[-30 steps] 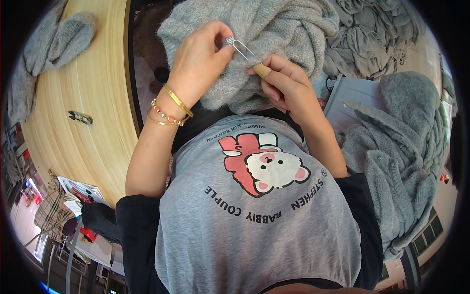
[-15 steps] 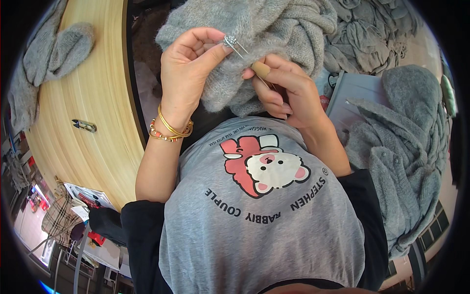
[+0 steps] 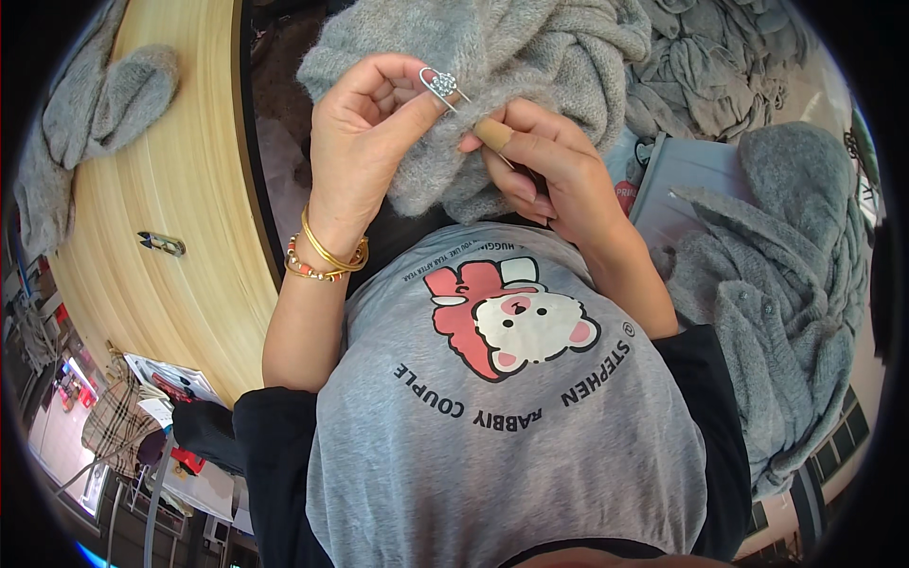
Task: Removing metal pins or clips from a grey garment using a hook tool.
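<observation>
My left hand pinches a silver safety pin between thumb and fingertips. A cluster of sparkling beads or stones sits on the pin, and its prongs point toward the knit. My right hand, with tan tape around the thumb, pinches the edge of a fuzzy grey knitted garment. A thin, needle-like metal piece shows below the right fingertips; its ends are hidden. The garment lies bunched beyond and beneath both hands, and the pin's tips are close to the pinched edge.
At left, a light wooden table carries small thread snips and more grey knitwear. To the right, another grey knitted garment drapes over a grey bin. More knitwear is heaped at far right.
The pin has tilted in my left fingers, so more of its rounded end shows. My right hand has shifted slightly left with the knit edge, closer to the pin.
</observation>
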### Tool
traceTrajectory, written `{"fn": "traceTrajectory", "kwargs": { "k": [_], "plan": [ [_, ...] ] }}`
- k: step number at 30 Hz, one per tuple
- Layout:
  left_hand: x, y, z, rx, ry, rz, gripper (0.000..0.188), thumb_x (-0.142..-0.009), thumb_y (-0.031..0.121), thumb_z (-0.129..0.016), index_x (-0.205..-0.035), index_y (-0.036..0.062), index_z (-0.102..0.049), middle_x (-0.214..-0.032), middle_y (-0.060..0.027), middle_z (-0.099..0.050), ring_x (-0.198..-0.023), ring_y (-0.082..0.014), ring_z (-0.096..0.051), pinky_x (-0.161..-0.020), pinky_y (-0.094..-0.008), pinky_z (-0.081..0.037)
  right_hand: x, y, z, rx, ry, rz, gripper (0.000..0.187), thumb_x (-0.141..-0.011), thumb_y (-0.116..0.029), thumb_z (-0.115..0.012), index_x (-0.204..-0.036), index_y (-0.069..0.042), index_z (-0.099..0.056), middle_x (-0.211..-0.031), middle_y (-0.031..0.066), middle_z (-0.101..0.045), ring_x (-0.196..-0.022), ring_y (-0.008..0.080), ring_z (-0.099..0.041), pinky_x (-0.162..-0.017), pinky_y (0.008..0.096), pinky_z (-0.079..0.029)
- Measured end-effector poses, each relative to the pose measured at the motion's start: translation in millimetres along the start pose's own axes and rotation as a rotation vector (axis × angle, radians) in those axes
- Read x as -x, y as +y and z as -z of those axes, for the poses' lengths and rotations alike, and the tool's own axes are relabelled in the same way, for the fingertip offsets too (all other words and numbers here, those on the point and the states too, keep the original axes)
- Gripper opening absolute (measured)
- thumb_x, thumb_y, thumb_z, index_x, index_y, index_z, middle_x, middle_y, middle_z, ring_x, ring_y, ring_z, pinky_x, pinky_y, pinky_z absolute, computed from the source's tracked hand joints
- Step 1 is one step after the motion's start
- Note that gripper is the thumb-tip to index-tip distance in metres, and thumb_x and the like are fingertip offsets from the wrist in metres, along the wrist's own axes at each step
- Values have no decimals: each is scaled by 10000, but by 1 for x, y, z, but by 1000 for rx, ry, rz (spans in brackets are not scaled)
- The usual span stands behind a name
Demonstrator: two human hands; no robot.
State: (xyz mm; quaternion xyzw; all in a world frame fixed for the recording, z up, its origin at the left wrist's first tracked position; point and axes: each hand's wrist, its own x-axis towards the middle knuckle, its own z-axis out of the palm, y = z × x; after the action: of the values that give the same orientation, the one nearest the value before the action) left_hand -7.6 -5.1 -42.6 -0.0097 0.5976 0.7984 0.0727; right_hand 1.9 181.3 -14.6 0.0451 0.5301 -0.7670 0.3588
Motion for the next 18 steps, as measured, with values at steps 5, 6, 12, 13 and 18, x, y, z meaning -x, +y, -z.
{"fn": "traceTrajectory", "kwargs": {
  "k": [5, 6, 12, 13, 18],
  "plan": [
    [6, 7, 0, 2, -5, -1, 146, -867, -31, -616, -1012, -21, -607, -945, -37, -656, -858, -75, -618, -758, -202, -499, 1, -6, 2, -41, -52, -25, 259, -964, -184, -426, -990, 33, -566, -525, -21, -396, -365, 22, -248, -350, 183, -209],
    [6, 6, 0, 3, -4, -3, 146, -867, -31, -616, -1012, -21, -607, -945, -37, -656, -858, -75, -618, -758, -202, -499, 1, -6, 2, -39, -53, -26, 259, -964, -184, -426, -990, 33, -566, -525, -21, -396, -365, 22, -248, -350, 183, -209],
    [4, 3, 1, 10, 7, 5, 137, -865, -22, -626, -1001, -16, -624, -951, -53, -667, -882, -81, -619, -783, -201, -498, -2, -7, 3, -94, -75, -25, 277, -975, -199, -414, -1000, 36, -559, -526, -22, -391, -357, 23, -242, -339, 180, -212],
    [5, 3, 2, 58, -3, 11, 133, -865, -19, -628, -998, -15, -630, -953, -55, -670, -883, -82, -620, -785, -201, -499, -1, -9, 1, -48, -75, -22, 277, -980, -195, -406, -1005, 35, -557, -526, -22, -390, -355, 22, -241, -335, 179, -210],
    [5, 4, 1, 98, 7, 43, 139, -863, -5, -636, -1001, -14, -644, -956, -49, -674, -872, -86, -626, -784, -201, -501, -1, -10, 8, -62, -101, -18, 272, -996, -180, -379, -1025, 33, -546, -527, -25, -380, -349, 17, -236, -323, 175, -205]
  ]
}}
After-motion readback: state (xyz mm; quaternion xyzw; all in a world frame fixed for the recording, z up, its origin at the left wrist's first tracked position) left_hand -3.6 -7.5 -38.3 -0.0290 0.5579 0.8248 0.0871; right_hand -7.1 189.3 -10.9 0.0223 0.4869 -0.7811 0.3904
